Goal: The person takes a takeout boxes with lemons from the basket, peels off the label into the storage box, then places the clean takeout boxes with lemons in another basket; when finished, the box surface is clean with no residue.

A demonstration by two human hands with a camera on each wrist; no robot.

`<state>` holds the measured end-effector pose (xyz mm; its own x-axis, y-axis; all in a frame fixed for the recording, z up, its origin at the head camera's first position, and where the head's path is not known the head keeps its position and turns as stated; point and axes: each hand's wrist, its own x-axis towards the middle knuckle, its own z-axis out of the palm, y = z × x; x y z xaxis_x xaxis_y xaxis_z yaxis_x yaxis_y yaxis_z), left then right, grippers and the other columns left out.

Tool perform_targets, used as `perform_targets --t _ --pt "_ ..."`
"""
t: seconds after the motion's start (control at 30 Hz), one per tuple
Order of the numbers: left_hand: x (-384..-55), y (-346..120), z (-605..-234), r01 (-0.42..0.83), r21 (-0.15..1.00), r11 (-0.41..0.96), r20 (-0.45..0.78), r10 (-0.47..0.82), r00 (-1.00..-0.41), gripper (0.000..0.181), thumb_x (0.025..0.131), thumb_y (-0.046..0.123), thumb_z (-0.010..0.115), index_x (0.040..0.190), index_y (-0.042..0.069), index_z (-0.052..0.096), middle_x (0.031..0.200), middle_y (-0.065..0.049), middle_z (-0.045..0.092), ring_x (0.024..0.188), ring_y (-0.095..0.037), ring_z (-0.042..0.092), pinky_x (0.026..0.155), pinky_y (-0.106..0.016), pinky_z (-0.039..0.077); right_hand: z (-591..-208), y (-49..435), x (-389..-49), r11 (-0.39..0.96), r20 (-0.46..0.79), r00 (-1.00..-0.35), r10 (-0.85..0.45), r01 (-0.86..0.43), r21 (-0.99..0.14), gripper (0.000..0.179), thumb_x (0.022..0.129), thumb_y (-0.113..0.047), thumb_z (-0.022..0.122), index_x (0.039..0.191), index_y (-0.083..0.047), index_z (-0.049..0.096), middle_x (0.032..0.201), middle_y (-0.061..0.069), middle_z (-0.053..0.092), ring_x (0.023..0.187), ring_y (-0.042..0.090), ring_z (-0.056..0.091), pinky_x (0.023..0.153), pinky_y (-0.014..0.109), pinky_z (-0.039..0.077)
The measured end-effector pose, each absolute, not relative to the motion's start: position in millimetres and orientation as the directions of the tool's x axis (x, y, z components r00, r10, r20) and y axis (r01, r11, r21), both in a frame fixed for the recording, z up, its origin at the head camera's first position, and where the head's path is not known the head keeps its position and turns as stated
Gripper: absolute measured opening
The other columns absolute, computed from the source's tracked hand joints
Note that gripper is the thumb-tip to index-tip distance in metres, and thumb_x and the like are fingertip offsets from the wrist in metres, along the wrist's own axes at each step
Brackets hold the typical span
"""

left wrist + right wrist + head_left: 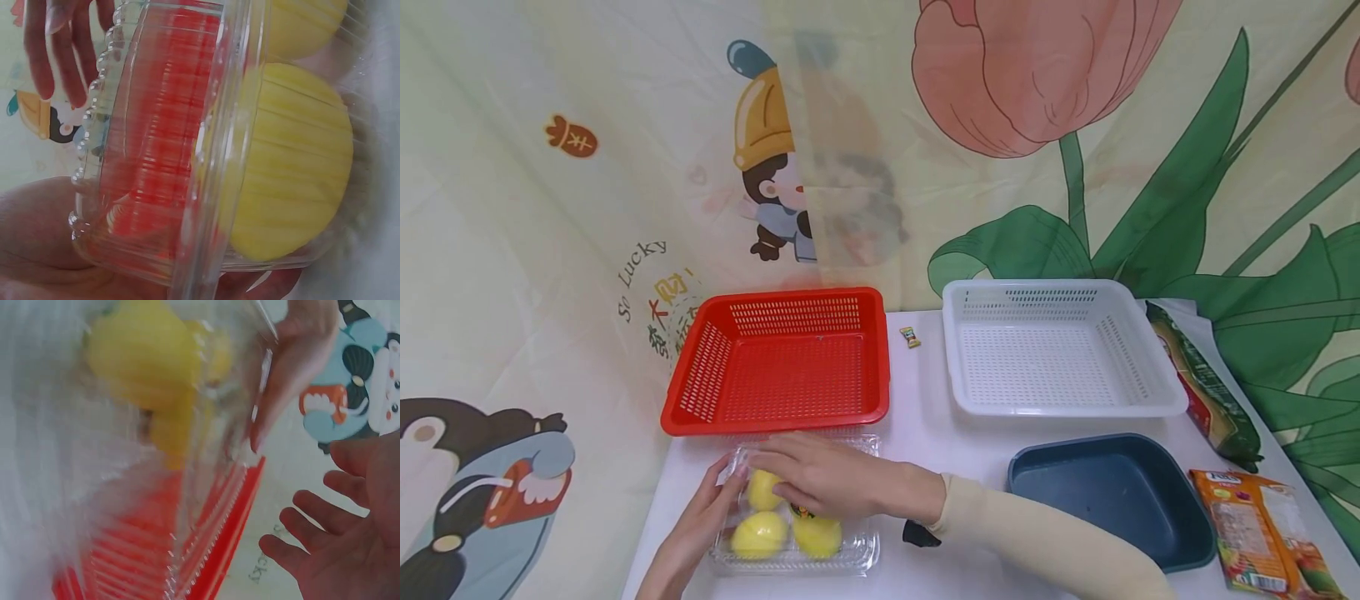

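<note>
A clear plastic clamshell box [850, 550] lies at the table's near left, its lid over several yellow lemon-like fruits [760, 535]. My left hand [696, 521] holds the box by its left end; the left wrist view shows the hand around the corner of the box, beside a round yellow fruit [294, 162]. My right hand [823, 475] reaches across above the lid with its fingers extended, partly hiding the fruits. In the right wrist view, the right hand [337, 519] has its fingers spread apart and nothing in it.
A red basket [775, 421] stands just behind the box. At the back right is a white basket [1067, 408], with a dark blue tray [1105, 492] before it. A green packet [1210, 392], an orange packet [1255, 533] and a small wrapped candy [910, 337] lie around.
</note>
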<state>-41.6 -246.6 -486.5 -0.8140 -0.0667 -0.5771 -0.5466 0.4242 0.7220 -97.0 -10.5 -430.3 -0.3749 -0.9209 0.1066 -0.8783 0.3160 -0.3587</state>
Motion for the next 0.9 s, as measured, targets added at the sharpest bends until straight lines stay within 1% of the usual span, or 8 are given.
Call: perform_targets --t 0.1,0.23,0.3,0.47,0.63,0.77,0.9 --pt "-40.9 -246.7 -486.7 -0.547 0.726 0.417 -0.575 -0.068 -0.815 0.098 0.094 0.077 0.041 0.161 0.012 0.011 0.15 -0.031 0.042 0.122 -0.037 0.055 0.087 -0.044 0.056 -437.9 -11.8 -88.1 0.292 0.066 -0.323 -0.944 -0.912 -0.288 0.053 0.107 -0.029 0.05 0.157 -0.017 0.037 0.158 0.001 0.044 0.149 0.012 0.036 0.123 0.026 0.026" --pt "-41.8 -246.8 -487.0 -0.55 0.721 0.421 -0.578 -0.073 -0.813 0.094 0.096 0.074 0.04 0.161 0.012 0.012 0.15 -0.031 0.043 0.121 -0.036 0.057 0.086 -0.042 0.056 -446.7 -11.8 -81.0 0.282 0.036 -0.297 -0.954 -0.934 -0.221 0.048 0.108 -0.029 0.047 0.155 -0.02 0.042 0.158 0.0 0.044 0.15 0.014 0.036 0.125 0.028 0.023" --pt "-42.8 -246.9 -487.2 -0.556 0.714 0.426 -0.585 -0.074 -0.808 0.097 0.095 0.076 0.04 0.161 0.012 0.011 0.151 -0.031 0.041 0.122 -0.037 0.056 0.086 -0.043 0.056 -450.0 -11.0 -79.2 0.275 0.029 -0.285 -0.958 -0.942 -0.19 0.047 0.108 -0.028 0.047 0.154 -0.02 0.044 0.158 -0.001 0.045 0.15 0.015 0.036 0.125 0.029 0.023" --pt "-44.6 -246.5 -488.7 -0.569 0.702 0.428 -0.6 -0.075 -0.796 0.103 0.092 0.08 0.04 0.162 0.012 0.009 0.153 -0.032 0.039 0.124 -0.039 0.054 0.089 -0.046 0.056 -455.8 -7.7 -74.8 0.279 -0.002 -0.282 -0.959 -0.947 -0.161 0.045 0.106 -0.024 0.049 0.151 -0.023 0.049 0.157 -0.004 0.047 0.149 0.015 0.038 0.124 0.038 0.03" --pt "-44.5 -245.8 -488.2 -0.571 0.701 0.427 -0.601 -0.076 -0.796 0.097 0.095 0.076 0.04 0.162 0.012 0.009 0.152 -0.031 0.04 0.124 -0.039 0.054 0.089 -0.045 0.056 -460.0 -4.6 -72.4 0.279 0.01 -0.284 -0.959 -0.949 -0.144 0.042 0.105 -0.022 0.053 0.146 -0.024 0.054 0.154 -0.005 0.05 0.147 0.014 0.04 0.123 0.041 0.032" --pt "-43.6 -245.1 -487.0 -0.566 0.705 0.427 -0.595 -0.078 -0.8 0.096 0.096 0.075 0.039 0.162 0.012 0.01 0.152 -0.031 0.04 0.124 -0.038 0.054 0.088 -0.043 0.056 -461.9 -1.6 -71.7 0.279 0.023 -0.285 -0.958 -0.948 -0.151 0.04 0.104 -0.021 0.057 0.144 -0.023 0.057 0.152 -0.005 0.052 0.146 0.013 0.041 0.123 0.039 0.031" --pt "-43.5 -244.6 -486.7 -0.566 0.707 0.425 -0.594 -0.078 -0.801 0.097 0.095 0.077 0.039 0.162 0.012 0.009 0.153 -0.031 0.039 0.125 -0.039 0.054 0.089 -0.044 0.055 -463.3 1.1 -72.2 0.274 0.049 -0.284 -0.958 -0.95 -0.147 0.038 0.104 -0.021 0.057 0.142 -0.022 0.059 0.148 -0.005 0.056 0.142 0.011 0.046 0.123 0.034 0.031"
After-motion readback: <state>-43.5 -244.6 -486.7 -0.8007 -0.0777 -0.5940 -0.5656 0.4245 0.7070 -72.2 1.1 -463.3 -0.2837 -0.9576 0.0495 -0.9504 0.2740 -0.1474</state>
